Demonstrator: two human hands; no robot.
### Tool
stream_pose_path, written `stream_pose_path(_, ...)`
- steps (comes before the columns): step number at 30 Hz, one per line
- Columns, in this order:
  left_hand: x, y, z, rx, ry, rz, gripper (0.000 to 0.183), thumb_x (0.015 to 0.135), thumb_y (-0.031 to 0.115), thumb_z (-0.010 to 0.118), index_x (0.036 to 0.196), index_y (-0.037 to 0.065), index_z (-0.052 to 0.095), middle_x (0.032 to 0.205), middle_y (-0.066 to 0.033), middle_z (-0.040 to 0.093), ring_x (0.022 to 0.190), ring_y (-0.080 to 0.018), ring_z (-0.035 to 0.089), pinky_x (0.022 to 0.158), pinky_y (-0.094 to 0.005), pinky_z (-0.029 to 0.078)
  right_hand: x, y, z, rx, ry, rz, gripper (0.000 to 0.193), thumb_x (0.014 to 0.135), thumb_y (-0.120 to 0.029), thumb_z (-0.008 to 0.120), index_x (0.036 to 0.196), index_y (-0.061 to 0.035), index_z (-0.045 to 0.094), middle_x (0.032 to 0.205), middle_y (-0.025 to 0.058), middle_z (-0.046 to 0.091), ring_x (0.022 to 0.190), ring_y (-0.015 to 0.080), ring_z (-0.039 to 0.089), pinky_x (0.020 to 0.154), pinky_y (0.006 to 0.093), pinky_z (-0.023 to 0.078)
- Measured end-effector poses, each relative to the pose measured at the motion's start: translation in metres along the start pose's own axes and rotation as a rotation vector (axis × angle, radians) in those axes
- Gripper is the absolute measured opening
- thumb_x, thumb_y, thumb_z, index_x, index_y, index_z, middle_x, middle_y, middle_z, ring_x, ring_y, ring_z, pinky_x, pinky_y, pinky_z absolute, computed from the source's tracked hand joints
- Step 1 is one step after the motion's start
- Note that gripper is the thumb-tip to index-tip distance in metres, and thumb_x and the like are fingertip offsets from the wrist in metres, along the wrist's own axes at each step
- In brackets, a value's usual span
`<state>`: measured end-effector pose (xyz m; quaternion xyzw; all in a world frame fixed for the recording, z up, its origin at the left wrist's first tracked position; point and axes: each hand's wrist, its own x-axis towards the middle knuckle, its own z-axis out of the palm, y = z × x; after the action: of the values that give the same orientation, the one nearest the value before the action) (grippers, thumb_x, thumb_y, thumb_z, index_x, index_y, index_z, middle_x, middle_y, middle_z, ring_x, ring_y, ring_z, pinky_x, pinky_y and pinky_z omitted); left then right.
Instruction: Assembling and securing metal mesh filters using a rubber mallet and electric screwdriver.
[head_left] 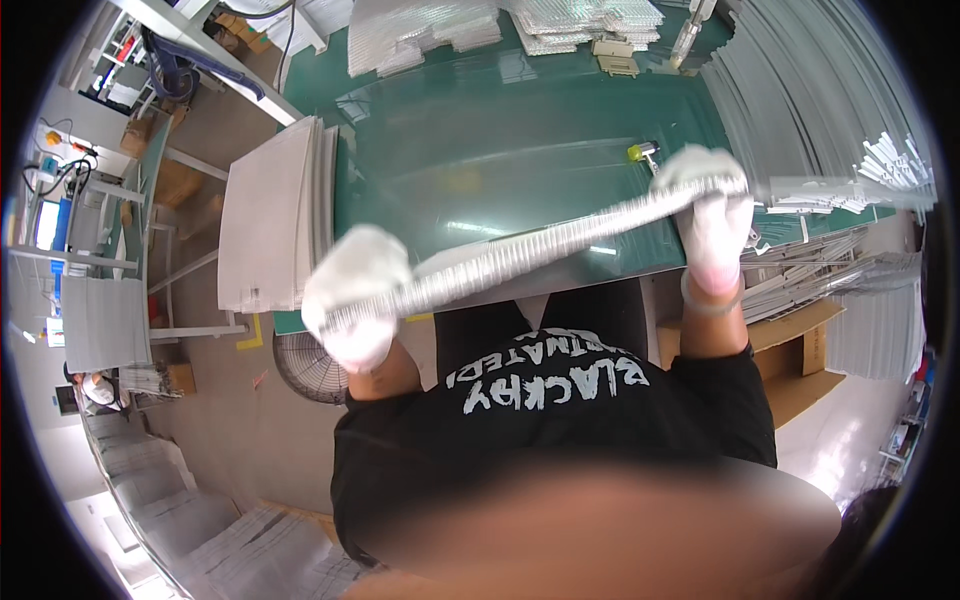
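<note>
A long, ribbed silver-white strip [530, 250] is stretched across the front of the green table, its right end higher in the picture than its left. Around its left end my left hand [362, 275], in a white glove, is closed and somewhat blurred. My right hand [705, 180], gloved in white too, grips the other end. Just beyond the right hand lies a small hammer-like tool with a yellow-green head [640, 152]. I cannot make out what the strip is made of.
On the green table [440, 140], pale flat sheets [275, 215] are stacked at the left. Clear bubble-wrap-like sheets [420, 35] lie at the far edge. Many long grey-white strips [800, 90] fill the right side. An open cardboard box [800, 360] and a floor fan [308, 368] stand below.
</note>
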<state>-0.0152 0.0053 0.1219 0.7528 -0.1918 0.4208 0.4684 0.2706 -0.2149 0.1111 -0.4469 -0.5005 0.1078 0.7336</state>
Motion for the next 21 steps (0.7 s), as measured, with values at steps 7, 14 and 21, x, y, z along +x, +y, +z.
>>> stream_pose_path(7,-0.007,-0.039,0.004,0.109,0.755,-0.168,0.023,0.086,-0.002,0.062,0.108,-0.005,0.062,0.103,-0.0104,0.065,0.094,-0.0187,0.062,0.087,-0.0332,0.049,0.040,0.031,0.020,-0.035,0.266,0.142,0.030,0.095,-0.009,0.067,0.072,-0.0096,0.047,0.074,-0.0053,0.053,0.066,0.0009,0.044,0.058,0.0197,0.038)
stream_pose_path(14,-0.005,-0.046,0.004,0.204,0.690,-0.145,0.020,0.085,-0.004,0.051,0.100,-0.004,0.064,0.101,-0.0123,0.066,0.094,-0.0190,0.062,0.086,-0.0324,0.049,0.034,0.029,0.008,-0.172,0.227,0.164,0.023,0.093,-0.008,0.066,0.073,-0.0043,0.055,0.076,-0.0020,0.057,0.070,0.0036,0.048,0.061,0.0208,0.040)
stream_pose_path(21,-0.012,-0.025,0.008,0.156,0.402,-0.005,0.030,0.094,0.033,0.067,0.093,0.006,0.055,0.085,-0.0066,0.059,0.076,-0.0212,0.055,0.069,-0.0379,0.045,0.016,0.008,-0.039,0.062,-0.160,0.156,0.044,0.097,-0.037,0.062,0.107,0.0059,0.064,0.099,0.0092,0.068,0.091,0.0154,0.063,0.083,0.0276,0.049)
